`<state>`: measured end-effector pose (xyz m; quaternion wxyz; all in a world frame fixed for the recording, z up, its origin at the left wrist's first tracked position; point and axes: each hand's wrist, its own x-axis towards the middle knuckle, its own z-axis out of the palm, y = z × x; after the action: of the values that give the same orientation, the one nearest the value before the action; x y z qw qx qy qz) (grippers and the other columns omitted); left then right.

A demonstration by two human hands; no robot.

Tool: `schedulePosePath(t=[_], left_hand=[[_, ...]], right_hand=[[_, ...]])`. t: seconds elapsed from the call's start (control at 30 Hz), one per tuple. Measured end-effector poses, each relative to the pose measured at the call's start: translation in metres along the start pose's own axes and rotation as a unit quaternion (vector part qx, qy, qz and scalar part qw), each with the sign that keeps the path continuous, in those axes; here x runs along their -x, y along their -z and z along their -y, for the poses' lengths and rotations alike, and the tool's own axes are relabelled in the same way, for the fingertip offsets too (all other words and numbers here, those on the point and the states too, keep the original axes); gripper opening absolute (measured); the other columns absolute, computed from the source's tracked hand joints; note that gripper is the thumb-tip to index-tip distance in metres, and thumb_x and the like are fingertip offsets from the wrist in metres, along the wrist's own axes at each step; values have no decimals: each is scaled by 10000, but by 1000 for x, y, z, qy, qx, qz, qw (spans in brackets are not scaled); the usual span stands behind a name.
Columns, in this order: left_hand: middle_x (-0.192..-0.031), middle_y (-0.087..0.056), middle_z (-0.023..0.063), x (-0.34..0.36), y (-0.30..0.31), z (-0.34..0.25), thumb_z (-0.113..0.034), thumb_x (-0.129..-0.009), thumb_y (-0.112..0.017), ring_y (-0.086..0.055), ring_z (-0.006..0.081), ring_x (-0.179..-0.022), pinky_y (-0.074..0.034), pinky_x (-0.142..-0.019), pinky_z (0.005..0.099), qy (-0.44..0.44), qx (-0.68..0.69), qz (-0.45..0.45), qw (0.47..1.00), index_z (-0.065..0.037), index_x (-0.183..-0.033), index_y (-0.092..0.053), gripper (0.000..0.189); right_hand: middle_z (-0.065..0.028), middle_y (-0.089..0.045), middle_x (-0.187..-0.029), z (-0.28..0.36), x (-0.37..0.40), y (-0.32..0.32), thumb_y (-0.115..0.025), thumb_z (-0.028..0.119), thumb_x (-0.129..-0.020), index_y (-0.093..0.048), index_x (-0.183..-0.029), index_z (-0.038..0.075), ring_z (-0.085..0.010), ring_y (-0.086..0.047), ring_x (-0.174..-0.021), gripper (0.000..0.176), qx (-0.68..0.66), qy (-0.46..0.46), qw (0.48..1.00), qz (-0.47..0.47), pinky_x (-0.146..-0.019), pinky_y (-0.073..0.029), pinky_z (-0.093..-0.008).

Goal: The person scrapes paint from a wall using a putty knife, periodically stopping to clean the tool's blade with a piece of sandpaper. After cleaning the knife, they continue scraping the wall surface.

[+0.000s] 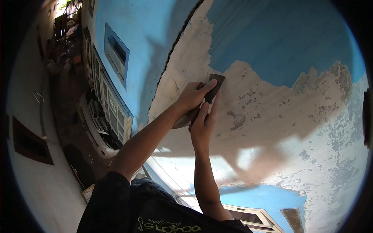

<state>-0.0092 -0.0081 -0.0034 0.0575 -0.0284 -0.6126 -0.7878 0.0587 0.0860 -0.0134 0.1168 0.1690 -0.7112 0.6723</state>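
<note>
The left hand (192, 97) is closed round a dark scraper (215, 86), and the right hand (202, 125), just below it, lays stretched fingers along the blade. Both press it flat against bare plaster (264, 108), with blue paint (272, 39) just above the scraper and a flaking grey-white patch (334, 163) well off to its right. This looks like a scraping stroke under way. The next move would call for firm, even pressure and a low blade angle, driving the edge under the paint above without gouging.
</note>
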Motion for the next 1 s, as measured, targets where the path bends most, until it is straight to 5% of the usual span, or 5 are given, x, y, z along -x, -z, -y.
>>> schedulePosePath(t=[0.23,0.33,0.47,0.67,1.0], left_hand=[[-561,-505,-2,14,-12,-11,-581,-904,-615,-489,83,-448,-394,-430,241,59,79,75,992,-69,-761,-588,532],[-589,-541,29,12,-22,-11,-517,-929,-608,-539,117,-404,-426,-348,244,42,140,63,987,13,-886,-601,533],[-658,-543,-3,16,-27,-16,-563,-918,-603,-511,73,-458,-401,-391,238,37,151,79,985,-37,-911,-606,525],[-679,-550,2,12,-27,-14,-548,-918,-607,-513,59,-472,-403,-391,201,50,166,89,981,-33,-932,-619,515],[-615,-509,-25,10,-29,-27,-555,-920,-601,-492,66,-496,-371,-439,214,25,133,42,990,-49,-879,-635,510]], right_hand=[[-25,-545,-789,22,8,26,-437,155,-1025,-296,-1501,75,-63,-459,-562,503,-133,-59,989,-9,-450,-327,-213],[-25,-526,-810,31,-2,43,-427,178,-1031,-253,-1527,104,-58,-412,-527,532,-257,-99,961,34,-412,-278,-197],[-12,-501,-789,39,-4,51,-397,206,-1046,-223,-1546,117,-40,-360,-479,537,-314,-104,940,86,-373,-235,-186],[35,-439,-744,47,-9,44,-366,194,-1061,-237,-1552,148,3,-320,-466,509,-156,-114,981,29,-352,-238,-173],[58,-408,-706,37,-13,39,-357,220,-1071,-235,-1555,160,8,-337,-481,502,-117,-71,990,47,-376,-261,-176]])
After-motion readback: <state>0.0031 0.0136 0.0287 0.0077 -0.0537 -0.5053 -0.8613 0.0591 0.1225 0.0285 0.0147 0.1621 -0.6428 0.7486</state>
